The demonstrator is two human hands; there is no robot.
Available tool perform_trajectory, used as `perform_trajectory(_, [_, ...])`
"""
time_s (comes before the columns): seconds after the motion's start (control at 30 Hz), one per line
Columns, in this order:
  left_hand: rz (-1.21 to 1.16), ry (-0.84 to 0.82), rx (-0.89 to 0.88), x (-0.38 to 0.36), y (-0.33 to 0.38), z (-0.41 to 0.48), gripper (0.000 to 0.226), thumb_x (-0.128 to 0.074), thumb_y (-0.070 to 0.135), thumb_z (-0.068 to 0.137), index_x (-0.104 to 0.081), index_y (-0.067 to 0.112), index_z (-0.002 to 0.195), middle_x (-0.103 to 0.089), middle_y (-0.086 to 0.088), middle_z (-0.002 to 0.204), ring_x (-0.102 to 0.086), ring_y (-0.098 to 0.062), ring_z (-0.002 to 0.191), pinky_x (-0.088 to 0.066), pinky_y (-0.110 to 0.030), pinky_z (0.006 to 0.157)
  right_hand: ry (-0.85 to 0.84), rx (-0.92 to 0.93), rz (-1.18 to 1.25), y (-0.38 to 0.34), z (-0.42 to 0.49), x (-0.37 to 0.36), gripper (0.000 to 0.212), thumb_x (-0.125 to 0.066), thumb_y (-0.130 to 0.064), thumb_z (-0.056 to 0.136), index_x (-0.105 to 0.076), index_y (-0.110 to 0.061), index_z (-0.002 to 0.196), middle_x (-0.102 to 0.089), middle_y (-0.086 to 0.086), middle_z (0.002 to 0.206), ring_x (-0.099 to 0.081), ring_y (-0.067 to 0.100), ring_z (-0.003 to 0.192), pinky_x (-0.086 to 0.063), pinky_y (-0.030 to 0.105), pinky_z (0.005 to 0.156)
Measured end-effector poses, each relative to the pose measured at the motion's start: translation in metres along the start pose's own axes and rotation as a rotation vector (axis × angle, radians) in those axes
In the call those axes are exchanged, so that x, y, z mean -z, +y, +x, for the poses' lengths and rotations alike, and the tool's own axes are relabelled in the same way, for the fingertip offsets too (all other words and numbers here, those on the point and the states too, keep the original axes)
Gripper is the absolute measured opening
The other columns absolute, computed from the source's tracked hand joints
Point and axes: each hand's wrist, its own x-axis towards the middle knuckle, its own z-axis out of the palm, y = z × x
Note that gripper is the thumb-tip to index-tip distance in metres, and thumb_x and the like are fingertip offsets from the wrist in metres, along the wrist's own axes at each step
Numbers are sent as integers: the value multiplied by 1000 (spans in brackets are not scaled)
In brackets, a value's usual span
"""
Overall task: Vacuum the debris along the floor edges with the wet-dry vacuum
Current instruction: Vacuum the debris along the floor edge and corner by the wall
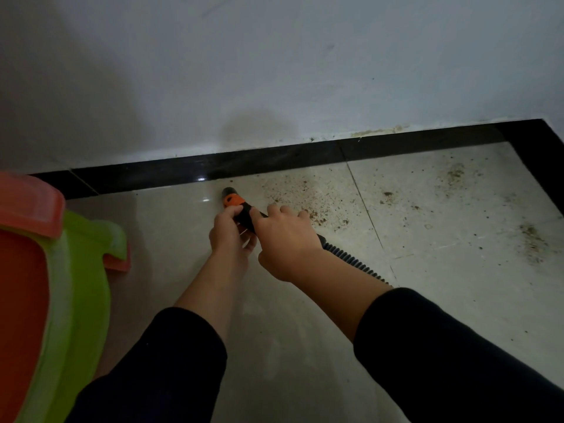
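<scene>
While the nozzle (229, 196) sits at the wall edge, step: mid-sweep I'd say, tip down on the tile just short of the black skirting (274, 160).
left hand (230, 232): curled round the nozzle right behind its orange collar.
right hand (283, 239): gripping the nozzle further back, near where the corrugated hose (354, 261) joins.
debris (305, 193): brown crumbs just right of the tip, along the skirting, with more patches further right.
next move: probably drag the tip right, low and tight to the edge.
off left: green and orange plastic stools (76, 270), I think.
</scene>
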Motion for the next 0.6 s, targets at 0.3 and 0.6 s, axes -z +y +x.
perform_trajectory(0.3, [-5,1,-25,1,15,10,38,-60,25,88,-63,9,122,-68,-10,112,-63,-23,98,-49,-31,72,21,4,13,-5,19,3,59,-54,-20,91,-31,-14,145,-48,11,129,-46,29,119,-37,46,99])
perform_trajectory(0.6, [-10,15,-35,-1,24,16,36,-59,25,89,-63,9,122,-67,-7,106,-61,-19,87,-46,-28,64,24,-2,16,-9,31,4,58,-53,-20,92,-31,-14,145,-47,13,129,-46,30,120,-37,47,99])
